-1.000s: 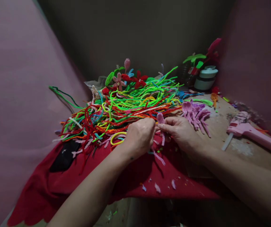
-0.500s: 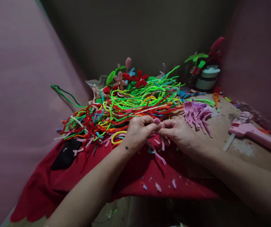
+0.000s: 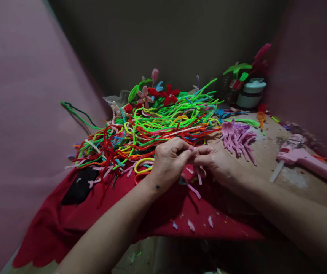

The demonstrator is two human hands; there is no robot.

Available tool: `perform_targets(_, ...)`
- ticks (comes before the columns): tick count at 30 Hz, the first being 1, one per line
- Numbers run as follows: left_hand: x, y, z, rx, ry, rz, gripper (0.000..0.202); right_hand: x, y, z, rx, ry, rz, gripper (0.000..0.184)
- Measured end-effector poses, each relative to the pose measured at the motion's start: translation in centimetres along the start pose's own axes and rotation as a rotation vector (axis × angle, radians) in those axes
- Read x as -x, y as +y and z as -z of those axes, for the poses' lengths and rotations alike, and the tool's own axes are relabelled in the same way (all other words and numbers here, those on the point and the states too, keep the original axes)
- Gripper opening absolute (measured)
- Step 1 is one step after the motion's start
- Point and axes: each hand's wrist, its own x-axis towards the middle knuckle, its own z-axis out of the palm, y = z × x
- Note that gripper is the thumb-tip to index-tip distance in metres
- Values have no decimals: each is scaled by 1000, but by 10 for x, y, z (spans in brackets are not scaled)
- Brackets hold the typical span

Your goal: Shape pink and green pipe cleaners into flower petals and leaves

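My left hand (image 3: 171, 158) and my right hand (image 3: 214, 159) meet over the front of the table, fingertips pinched together. Between them is a pink pipe cleaner (image 3: 192, 148), mostly hidden by the fingers. Pink fuzzy strands (image 3: 192, 190) show just beneath the hands; I cannot tell whether they join the held piece. Behind my hands spreads a heap of green, red and yellow pipe cleaners (image 3: 166, 120). A cluster of bent pinkish-purple pipe cleaner pieces (image 3: 237, 139) lies beyond my right wrist. Yellow-handled scissors (image 3: 140, 166) rest left of my left hand.
A pink glue gun (image 3: 303, 154) lies at the right. Behind it stands a jar with a pale lid (image 3: 250, 93). Finished fuzzy flowers (image 3: 169, 95) top the heap. A black phone-like object (image 3: 80, 185) sits on the red cloth (image 3: 109, 213), with pink scraps near its front edge.
My left hand has rolled slightly, and its fingers now cover more of the pink piece, whose rounded end showed before. The right fingers stay pinched close beside it.
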Motion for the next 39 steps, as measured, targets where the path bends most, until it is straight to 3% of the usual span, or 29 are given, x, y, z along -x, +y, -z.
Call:
perform_targets(4, 7, 1, -5, -200, 65, -265, 14, 0, 1, -2, -38, -25, 27, 11)
perform_targets(6, 5, 1, -3, -177, 66, -222, 13, -1, 1, -3, -40, -23, 21, 12)
perform_targets(9, -1, 0, 1, -2, -19, -3, 16, -1, 1, -3, -17, -9, -12, 12)
perform_targets(11, -3, 0, 2, 46, -56, 63, 21, 0, -1, -3, -23, -19, -25, 14)
perform_targets(15, -3, -1, 1, -135, 91, -127, 21, 2, -4, -4, -34, -39, 18, 17)
perform_targets(17, -3, -2, 1, -135, 105, -158, 21, 3, -5, -3, -36, -41, 17, 17)
perform_targets(23, -15, -4, 14, 226, -125, 219, 25, -3, 4, 4, -138, 10, 41, 18)
perform_targets(27, -18, -3, 20, 240, -316, 364, 22, -9, 9, 9, -144, 28, 52, 19)
perform_targets(35, -17, -1, 22, 301, -390, 434, 24, -5, 2, 10, -57, 65, 102, 13)
perform_targets(39, -16, -9, 19, 527, -299, 486, 25, -7, 2, 10, -76, 124, 135, 14)
